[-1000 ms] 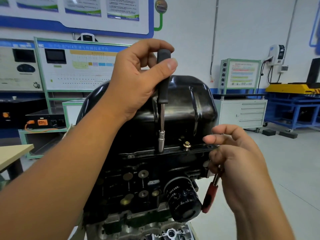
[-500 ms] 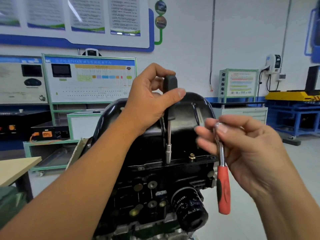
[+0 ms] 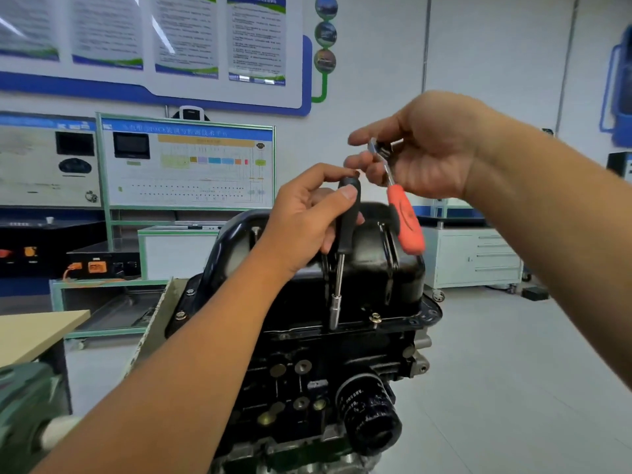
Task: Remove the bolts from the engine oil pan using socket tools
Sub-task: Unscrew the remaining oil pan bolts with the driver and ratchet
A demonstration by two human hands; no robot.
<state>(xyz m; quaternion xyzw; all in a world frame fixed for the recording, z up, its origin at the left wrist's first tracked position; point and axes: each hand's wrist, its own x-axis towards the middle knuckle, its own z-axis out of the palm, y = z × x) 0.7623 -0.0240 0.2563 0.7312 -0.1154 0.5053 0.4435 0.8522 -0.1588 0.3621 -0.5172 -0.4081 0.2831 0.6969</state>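
Two tools: my left hand (image 3: 307,217) grips the stiff socket driver (image 3: 345,234) seated on an oil pan (image 3: 369,268) flange bolt below; my right hand (image 3: 420,155) pinches the light ratchet (image 3: 398,200) above, by its slim metal neck.

bolt under socket (image 3: 333,314): hidden, the socket covers it
ratchet (image 3: 396,196) head: mostly covered by right hand (image 3: 431,148) fingers
engine (image 3: 307,388): lower part cut off by bottom edge
wall posters (image 3: 164,32): text blurred, tops cropped
oil filter (image 3: 371,413) print: too small to read
tabletop (image 3: 30,333): cut off at left edge
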